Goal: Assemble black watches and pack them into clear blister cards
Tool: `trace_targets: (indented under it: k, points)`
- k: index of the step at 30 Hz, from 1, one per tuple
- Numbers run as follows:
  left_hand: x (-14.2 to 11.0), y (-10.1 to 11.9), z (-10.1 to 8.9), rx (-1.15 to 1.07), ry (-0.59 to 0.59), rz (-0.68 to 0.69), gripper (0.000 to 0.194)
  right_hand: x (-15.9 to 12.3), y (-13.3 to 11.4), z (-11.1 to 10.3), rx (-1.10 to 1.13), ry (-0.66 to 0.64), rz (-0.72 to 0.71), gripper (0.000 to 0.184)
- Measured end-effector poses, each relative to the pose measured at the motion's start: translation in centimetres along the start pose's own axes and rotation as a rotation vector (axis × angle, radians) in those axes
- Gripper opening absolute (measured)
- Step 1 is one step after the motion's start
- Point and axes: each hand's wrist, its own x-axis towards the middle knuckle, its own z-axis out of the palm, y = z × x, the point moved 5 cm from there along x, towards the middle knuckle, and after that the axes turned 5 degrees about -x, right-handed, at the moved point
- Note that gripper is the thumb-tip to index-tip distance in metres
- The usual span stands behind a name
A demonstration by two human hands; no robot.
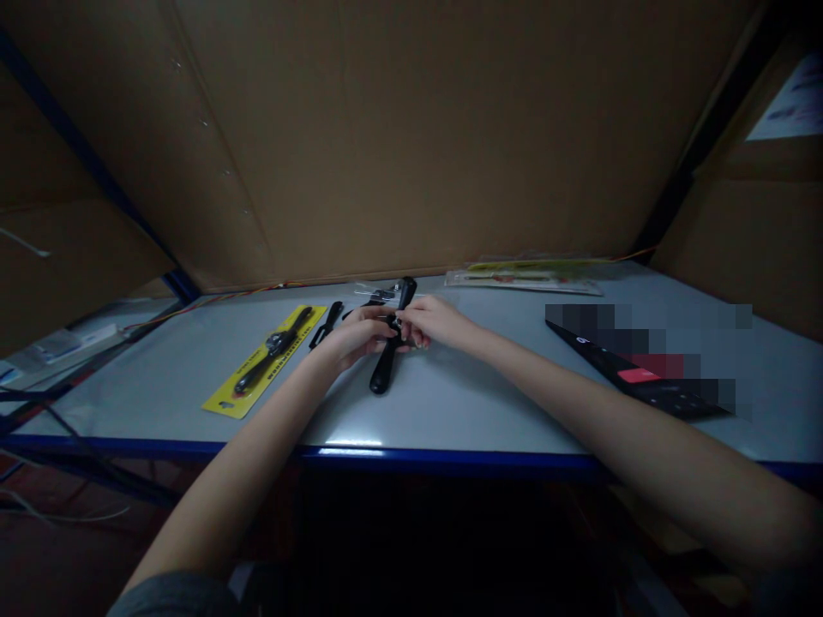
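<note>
A long black tool (384, 370) with a rounded handle lies on the pale table (450, 403), its handle pointing toward me. My left hand (356, 336) and my right hand (432, 321) meet over its middle, fingers curled and pinched on the tool and on a small shiny part I cannot make out. To the left, a second black tool lies on a yellow backing card (266, 362). Another slim black piece (327, 324) rests between the card and my left hand.
Packaged items (524, 278) lie at the back right near the cardboard wall. A dark flat device (643, 373) sits on the right. Clear plastic (376, 293) lies behind the hands. The table has a blue front edge (411, 458); cables hang lower left.
</note>
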Motion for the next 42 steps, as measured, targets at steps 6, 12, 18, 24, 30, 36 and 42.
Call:
trace_targets:
  k: [6, 12, 18, 24, 30, 36, 42]
  points:
    - [0.1, -0.2, -0.1, -0.005, 0.01, -0.006, 0.046, -0.3, 0.5, 0.3, 0.083, -0.097, 0.198, 0.027]
    - [-0.1, 0.1, -0.1, -0.061, 0.006, 0.001, 0.045, -1.5, -2.2, -2.0, -0.482, 0.272, -0.232, 0.017]
    - [-0.1, 0.4, -0.5, -0.04, 0.066, 0.02, 0.045, -2.7, -3.6, -1.7, -0.763, 0.234, -0.383, 0.023]
    - [0.0, 0.0, -0.2, 0.028, 0.009, 0.013, 0.047, -1.8, -2.7, -1.7, -0.65, 0.293, -0.307, 0.027]
    - [-0.2, 0.1, -0.1, 0.077, 0.041, 0.016, 0.048, 0.0, 0.1, -0.5, -0.136, 0.016, 0.035, 0.031]
    - [-0.1, 0.1, -0.2, -0.02, 0.041, 0.003, 0.049, -1.8, -2.2, -2.0, -0.601, 0.352, -0.216, 0.022]
    - [-0.1, 0.1, -0.5, -0.014, 0.071, 0.014, 0.053, -2.5, -3.1, -1.4, -0.837, 0.308, -0.341, 0.026]
